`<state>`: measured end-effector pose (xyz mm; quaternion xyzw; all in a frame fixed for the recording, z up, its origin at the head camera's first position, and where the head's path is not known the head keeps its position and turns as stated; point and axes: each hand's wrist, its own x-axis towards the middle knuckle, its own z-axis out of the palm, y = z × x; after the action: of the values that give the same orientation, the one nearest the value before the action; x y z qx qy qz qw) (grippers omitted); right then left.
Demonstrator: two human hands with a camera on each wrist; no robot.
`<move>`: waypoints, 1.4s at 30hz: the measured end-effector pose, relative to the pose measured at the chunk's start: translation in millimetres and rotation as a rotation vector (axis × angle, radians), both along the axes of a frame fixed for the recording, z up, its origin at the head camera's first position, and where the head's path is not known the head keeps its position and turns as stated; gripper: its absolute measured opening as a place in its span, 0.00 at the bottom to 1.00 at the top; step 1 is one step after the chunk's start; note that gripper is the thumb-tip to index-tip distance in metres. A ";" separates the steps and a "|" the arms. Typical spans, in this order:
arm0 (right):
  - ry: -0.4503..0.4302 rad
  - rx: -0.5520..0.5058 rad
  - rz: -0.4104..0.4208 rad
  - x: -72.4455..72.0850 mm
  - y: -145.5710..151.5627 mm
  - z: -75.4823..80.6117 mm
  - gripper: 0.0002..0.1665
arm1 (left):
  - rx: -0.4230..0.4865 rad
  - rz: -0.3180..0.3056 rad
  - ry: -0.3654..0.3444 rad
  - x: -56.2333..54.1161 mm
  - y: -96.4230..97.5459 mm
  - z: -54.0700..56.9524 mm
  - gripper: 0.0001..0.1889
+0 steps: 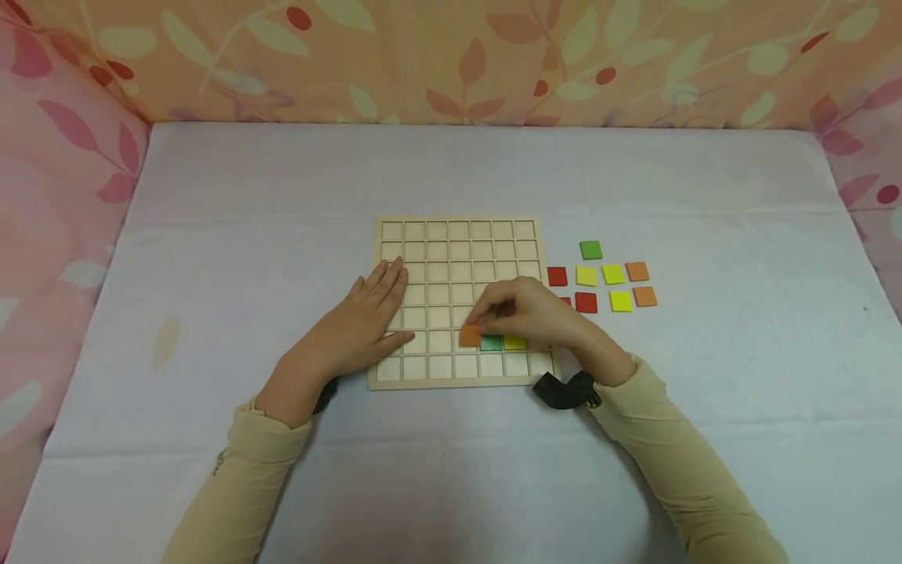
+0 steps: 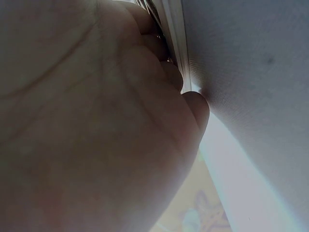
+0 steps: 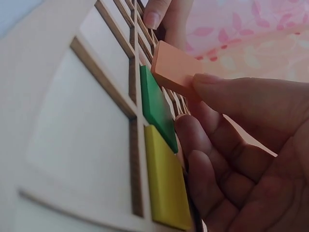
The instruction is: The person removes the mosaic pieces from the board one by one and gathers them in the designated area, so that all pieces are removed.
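Observation:
A wooden grid board (image 1: 440, 374) lies flat on the table. My right hand (image 1: 524, 313) pinches an orange square tile (image 1: 470, 336) by its edge, just over a cell in the second row from the front. In the right wrist view the orange tile (image 3: 176, 68) stands tilted between thumb and fingers. Right beside it in that row sit a green tile (image 3: 157, 108) and a yellow tile (image 3: 166, 181), side by side in their cells. My left hand (image 1: 359, 321) rests on the board's left edge with fingers extended; the left wrist view shows mostly its palm (image 2: 87, 116).
Right of the board lie loose tiles: a green one (image 1: 590, 250), several yellow ones (image 1: 586, 276), red ones (image 1: 586, 302) and two orange ones (image 1: 637, 271). One red tile is partly hidden by my right hand. Patterned cloth (image 1: 451, 63) walls the white-covered table (image 1: 282, 172).

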<state>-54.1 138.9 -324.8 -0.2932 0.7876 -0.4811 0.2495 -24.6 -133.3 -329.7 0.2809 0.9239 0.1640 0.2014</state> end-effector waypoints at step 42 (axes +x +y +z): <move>-0.069 0.043 -0.137 6.9 31.2 8.0 0.07 | -0.008 -0.013 0.021 0.4 0.3 2.8 0.43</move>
<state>-47.2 170.1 -316.8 -0.2162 0.8068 -0.4900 0.2492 -24.2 -133.1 -326.9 0.2877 0.9248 0.1560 0.1940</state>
